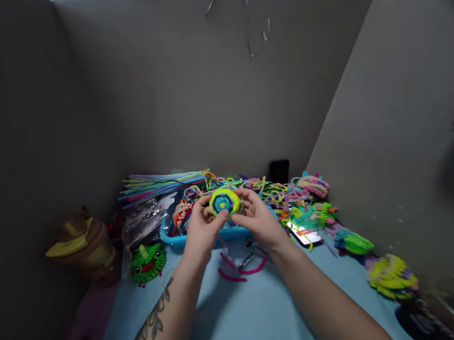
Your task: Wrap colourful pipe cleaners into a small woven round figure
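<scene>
A round piece of coiled pipe cleaner [224, 201], yellow at the rim with teal and dark rings and a yellow centre, is held up over the table. My left hand [202, 225] grips its left side, thumb on the lower front edge. On the opposite edge, my right hand [256, 215] pinches it with thumb and fingers. Behind and below the hands stands a blue tray [173, 240] of colourful pieces. Pink pipe cleaner bits [232, 276] and a metal tool that looks like pliers [248, 260] lie on the tabletop beneath.
A bundle of pipe cleaners [160, 184] lies at the back left, above a green frog-like figure [148, 262]. A lit phone [305, 233] rests right of the tray. Several fuzzy pieces, including a yellow one [392, 277], line the right edge. A brown pot [86, 251] stands left. Grey panels enclose the table.
</scene>
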Demonstrator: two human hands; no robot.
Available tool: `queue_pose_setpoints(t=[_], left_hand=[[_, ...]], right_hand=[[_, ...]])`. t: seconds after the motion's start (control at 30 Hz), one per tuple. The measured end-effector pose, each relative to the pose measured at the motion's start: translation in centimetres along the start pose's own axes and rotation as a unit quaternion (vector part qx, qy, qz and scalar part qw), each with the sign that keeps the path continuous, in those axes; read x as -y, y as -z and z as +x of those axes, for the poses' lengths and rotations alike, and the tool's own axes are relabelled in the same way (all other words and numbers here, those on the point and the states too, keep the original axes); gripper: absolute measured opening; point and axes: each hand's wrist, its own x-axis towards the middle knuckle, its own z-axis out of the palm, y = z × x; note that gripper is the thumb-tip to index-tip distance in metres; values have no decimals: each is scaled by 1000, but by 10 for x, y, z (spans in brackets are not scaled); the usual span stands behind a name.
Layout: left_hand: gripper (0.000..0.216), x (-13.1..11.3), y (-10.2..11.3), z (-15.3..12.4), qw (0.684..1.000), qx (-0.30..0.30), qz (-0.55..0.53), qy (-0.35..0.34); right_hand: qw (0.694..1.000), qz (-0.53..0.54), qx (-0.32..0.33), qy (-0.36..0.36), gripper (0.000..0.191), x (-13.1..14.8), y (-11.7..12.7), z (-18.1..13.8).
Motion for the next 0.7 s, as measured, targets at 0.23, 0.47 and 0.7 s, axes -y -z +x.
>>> queue_pose_setpoints(t=[0.23, 0.47, 0.7], left_hand=[[43, -12, 19, 10, 973, 8, 187, -137], [64, 3, -4, -3, 996, 21, 63, -67], [61, -15, 0, -1, 990, 31, 87, -105]], right_hand=[[991, -127, -17, 25, 18, -4, 8, 5], [964, -204, -94, 144, 5, -6, -9, -3], [978, -172, -35, 110, 9, -3, -25, -22]])
